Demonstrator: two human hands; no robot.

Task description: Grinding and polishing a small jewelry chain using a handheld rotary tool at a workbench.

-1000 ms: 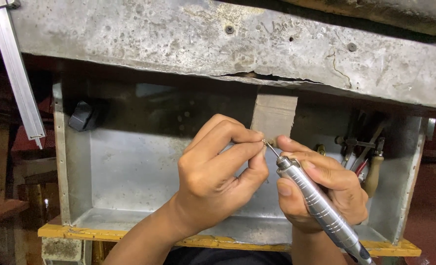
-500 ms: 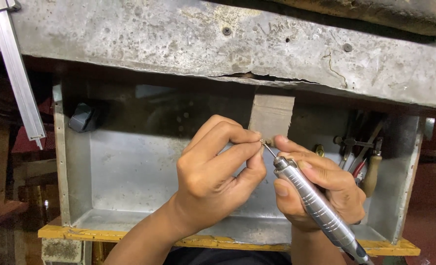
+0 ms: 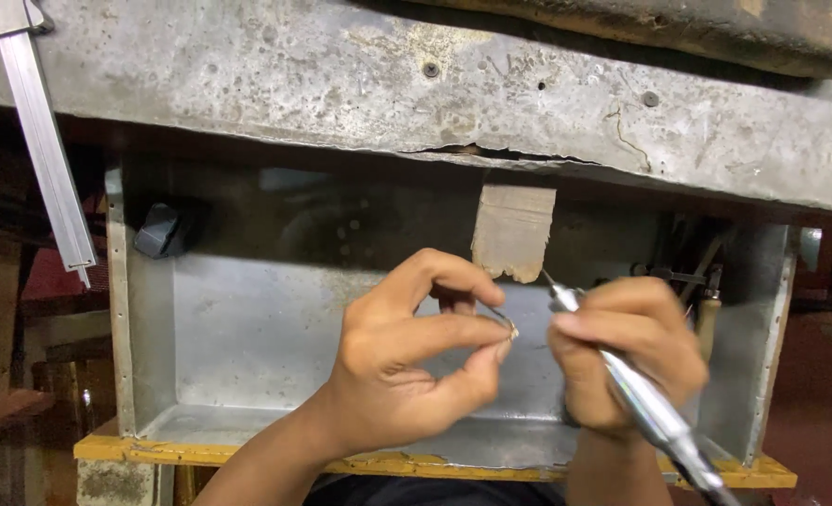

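Note:
My left hand [image 3: 411, 361] pinches a tiny shiny metal piece [image 3: 510, 329] between thumb and forefinger, held up over the metal tray [image 3: 247, 337]. My right hand [image 3: 631, 356] grips a slim silver rotary handpiece [image 3: 650, 412] like a pen. Its thin bit [image 3: 549, 279] points up and left, a short way to the right of the small piece and not touching it. The handpiece's tail runs down toward the lower right corner.
A worn, cracked bench edge [image 3: 453, 84] spans the top. A wooden peg [image 3: 512, 230] hangs below it, just above the hands. A metal ruler [image 3: 46, 150] hangs at the left. Hand tools [image 3: 706, 290] stand at the tray's right; a dark object [image 3: 158, 230] sits at its left.
The handpiece's bit has drawn back from the small piece toward the right. My left hand has turned and dropped slightly, still pinching the piece.

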